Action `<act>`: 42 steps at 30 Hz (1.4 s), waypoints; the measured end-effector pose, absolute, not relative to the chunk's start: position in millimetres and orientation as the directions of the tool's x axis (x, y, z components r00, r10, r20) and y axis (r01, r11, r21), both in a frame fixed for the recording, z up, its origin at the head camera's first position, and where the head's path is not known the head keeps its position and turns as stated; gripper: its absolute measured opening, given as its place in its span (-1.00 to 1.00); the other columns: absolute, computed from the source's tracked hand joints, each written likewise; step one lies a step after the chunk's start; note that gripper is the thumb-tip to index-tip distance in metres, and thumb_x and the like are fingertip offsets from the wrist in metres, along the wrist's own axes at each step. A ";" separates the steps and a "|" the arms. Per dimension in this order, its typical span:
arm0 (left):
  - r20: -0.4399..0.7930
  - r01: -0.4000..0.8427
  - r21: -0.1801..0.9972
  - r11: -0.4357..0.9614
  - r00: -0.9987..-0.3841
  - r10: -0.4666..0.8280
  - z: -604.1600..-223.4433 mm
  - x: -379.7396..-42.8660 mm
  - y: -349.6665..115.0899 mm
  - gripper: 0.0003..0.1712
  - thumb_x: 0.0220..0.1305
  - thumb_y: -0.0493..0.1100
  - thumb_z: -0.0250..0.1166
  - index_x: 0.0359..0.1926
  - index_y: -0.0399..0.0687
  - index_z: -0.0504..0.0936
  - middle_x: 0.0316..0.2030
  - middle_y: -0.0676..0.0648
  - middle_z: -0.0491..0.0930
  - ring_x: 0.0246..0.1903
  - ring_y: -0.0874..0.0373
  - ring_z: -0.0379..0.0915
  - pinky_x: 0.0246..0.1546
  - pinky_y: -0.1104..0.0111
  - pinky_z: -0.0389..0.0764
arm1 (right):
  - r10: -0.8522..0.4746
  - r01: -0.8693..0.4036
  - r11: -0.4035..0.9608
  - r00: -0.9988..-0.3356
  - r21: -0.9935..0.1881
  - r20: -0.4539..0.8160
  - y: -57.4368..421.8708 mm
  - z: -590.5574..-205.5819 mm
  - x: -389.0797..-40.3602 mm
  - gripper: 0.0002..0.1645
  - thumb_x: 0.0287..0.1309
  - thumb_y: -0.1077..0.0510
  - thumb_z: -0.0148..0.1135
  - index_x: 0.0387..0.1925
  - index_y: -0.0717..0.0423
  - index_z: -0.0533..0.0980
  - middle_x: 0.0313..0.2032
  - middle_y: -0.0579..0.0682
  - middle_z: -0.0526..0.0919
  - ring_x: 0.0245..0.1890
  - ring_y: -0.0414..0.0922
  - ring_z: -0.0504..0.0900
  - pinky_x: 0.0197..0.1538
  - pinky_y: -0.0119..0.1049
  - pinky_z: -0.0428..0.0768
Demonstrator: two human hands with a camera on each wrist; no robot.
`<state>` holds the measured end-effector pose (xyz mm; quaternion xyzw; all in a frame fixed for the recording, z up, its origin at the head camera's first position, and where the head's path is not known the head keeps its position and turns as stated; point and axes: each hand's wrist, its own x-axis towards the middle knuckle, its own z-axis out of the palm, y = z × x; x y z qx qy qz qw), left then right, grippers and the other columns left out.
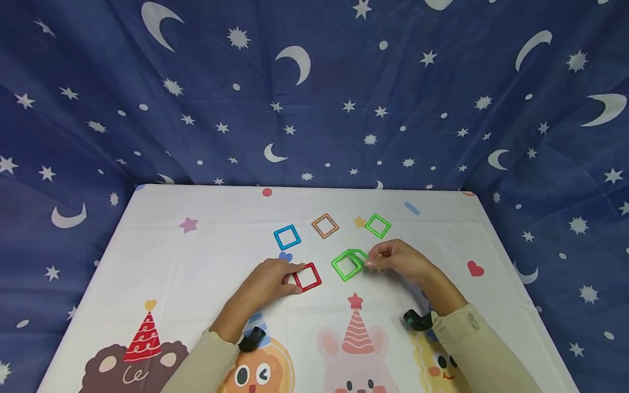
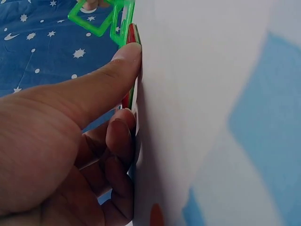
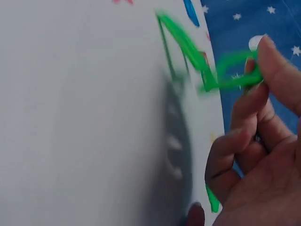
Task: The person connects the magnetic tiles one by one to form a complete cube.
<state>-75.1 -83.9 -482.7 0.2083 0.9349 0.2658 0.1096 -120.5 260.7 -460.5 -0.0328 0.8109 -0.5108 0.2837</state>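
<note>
Arrangement of coloured square frames on a white tabletop (image 1: 221,234). The left hand (image 1: 270,281) grips the near-left part of a red frame (image 1: 316,272) between thumb and fingers; the right hand (image 1: 400,259) pinches a raised green frame (image 1: 364,253), which meets a lower green frame (image 1: 338,272) along one edge, the two forming an angle. The governing relation, as judged here, is that between the red frame and this green pair: the pair lies to the right of the red frame and slightly farther from the person, with a narrow bare strip between them. The right hand is the nearer to the pair, reaching it from the right. Each frame is square and has no long axis of its own. Motion blur in the right-wrist view leaves unclear whether the lower frame touches the tabletop. A blue frame (image 1: 278,241), an orange frame (image 1: 318,231) and a separate green frame (image 1: 373,232) lie farther off, limiting room on that side. Wider room opens to the left and right; the rear edge, before a star-printed curtain (image 1: 319,136), is well apart.
</note>
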 end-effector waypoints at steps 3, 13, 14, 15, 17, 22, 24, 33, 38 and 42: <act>-0.100 0.327 0.541 0.775 -0.890 0.445 -483.6 -74.6 -84.0 -0.36 0.11 0.01 0.57 0.24 0.09 0.68 -0.14 -0.04 0.74 -0.29 0.16 0.41 -0.21 0.30 0.43 | -0.332 0.263 0.483 -0.828 -0.835 -0.452 259.2 -461.6 -119.5 -0.78 0.15 0.18 0.49 -0.28 0.28 0.68 -0.48 -0.16 0.61 -0.38 -0.18 0.45 -0.29 -0.31 0.45; -0.116 0.310 0.545 0.779 -0.892 0.437 -483.5 -75.3 -82.8 -0.37 0.13 0.00 0.56 0.26 0.10 0.66 -0.06 -0.07 0.74 -0.20 0.11 0.50 -0.12 0.26 0.53 | -0.258 0.274 0.536 -0.848 -0.799 -0.463 257.1 -458.9 -122.4 -0.66 0.28 0.05 0.39 -0.30 0.31 0.64 -0.45 -0.12 0.48 -0.32 -0.08 0.37 -0.22 -0.22 0.32; -0.117 0.309 0.545 0.779 -0.892 0.436 -483.3 -75.3 -82.6 -0.36 0.13 0.00 0.56 0.26 0.10 0.66 -0.06 -0.07 0.74 -0.20 0.11 0.50 -0.13 0.26 0.52 | -0.257 0.276 0.529 -0.849 -0.803 -0.462 258.0 -458.5 -122.3 -0.66 0.30 0.04 0.37 -0.29 0.31 0.63 -0.45 -0.12 0.47 -0.31 -0.06 0.37 -0.21 -0.21 0.31; -0.122 0.306 0.545 0.781 -0.893 0.434 -483.3 -75.3 -82.5 -0.36 0.13 0.01 0.56 0.26 0.11 0.66 -0.05 -0.07 0.74 -0.20 0.11 0.49 -0.14 0.27 0.52 | -0.255 0.284 0.516 -0.850 -0.808 -0.462 259.2 -458.2 -122.2 -0.67 0.31 0.05 0.36 -0.29 0.30 0.62 -0.45 -0.12 0.44 -0.31 -0.06 0.36 -0.22 -0.21 0.30; -0.129 0.299 0.546 0.783 -0.893 0.431 -483.0 -75.1 -82.4 -0.36 0.13 0.00 0.56 0.26 0.11 0.66 -0.05 -0.08 0.74 -0.20 0.12 0.48 -0.16 0.29 0.50 | -0.266 0.293 0.482 -0.849 -0.826 -0.457 261.9 -458.2 -121.5 -0.72 0.33 0.08 0.34 -0.29 0.26 0.61 -0.46 -0.12 0.43 -0.32 -0.06 0.37 -0.21 -0.20 0.30; -0.128 0.300 0.540 0.787 -0.894 0.430 -484.1 -75.5 -83.0 -0.36 0.12 0.01 0.57 0.26 0.12 0.66 -0.07 -0.07 0.74 -0.23 0.13 0.46 -0.18 0.30 0.46 | -0.349 0.280 0.386 -0.837 -0.879 -0.421 270.7 -458.6 -119.3 -0.83 0.35 0.13 0.32 -0.31 0.14 0.55 -0.47 -0.15 0.42 -0.37 -0.09 0.36 -0.25 -0.22 0.31; -0.125 0.303 0.540 0.785 -0.894 0.431 -484.6 -75.9 -83.3 -0.36 0.13 0.03 0.57 0.26 0.13 0.66 -0.07 -0.06 0.74 -0.22 0.13 0.47 -0.17 0.30 0.47 | -0.372 0.272 0.365 -0.834 -0.891 -0.407 274.1 -458.6 -118.5 -0.82 0.34 0.12 0.33 -0.33 0.10 0.52 -0.48 -0.17 0.42 -0.38 -0.10 0.34 -0.27 -0.23 0.29; -0.131 0.312 0.540 0.782 -0.886 0.444 -483.5 -76.3 -83.7 -0.34 0.14 0.04 0.56 0.28 0.12 0.64 -0.03 -0.07 0.73 -0.22 0.13 0.43 -0.16 0.28 0.45 | -0.409 0.250 0.396 -0.814 -0.884 -0.413 278.9 -459.8 -116.2 -0.78 0.33 0.11 0.34 -0.35 0.16 0.54 -0.51 -0.15 0.42 -0.42 -0.05 0.33 -0.30 -0.19 0.28; -0.131 0.315 0.535 0.784 -0.886 0.445 -483.7 -76.3 -83.2 -0.35 0.14 0.04 0.56 0.27 0.12 0.65 0.00 -0.06 0.74 -0.23 0.14 0.43 -0.14 0.29 0.46 | -0.375 0.271 0.445 -0.809 -0.854 -0.452 275.6 -460.1 -114.8 -0.73 0.29 0.07 0.39 -0.36 0.22 0.59 -0.54 -0.14 0.44 -0.43 -0.07 0.34 -0.33 -0.22 0.30; -0.135 0.306 0.539 0.785 -0.888 0.439 -482.3 -75.8 -83.1 -0.34 0.14 0.05 0.55 0.28 0.13 0.64 0.02 -0.06 0.73 -0.20 0.13 0.45 -0.12 0.28 0.48 | -0.345 0.283 0.455 -0.818 -0.844 -0.461 272.7 -459.2 -114.3 -0.72 0.26 0.09 0.42 -0.36 0.25 0.59 -0.56 -0.12 0.44 -0.46 -0.08 0.33 -0.36 -0.24 0.30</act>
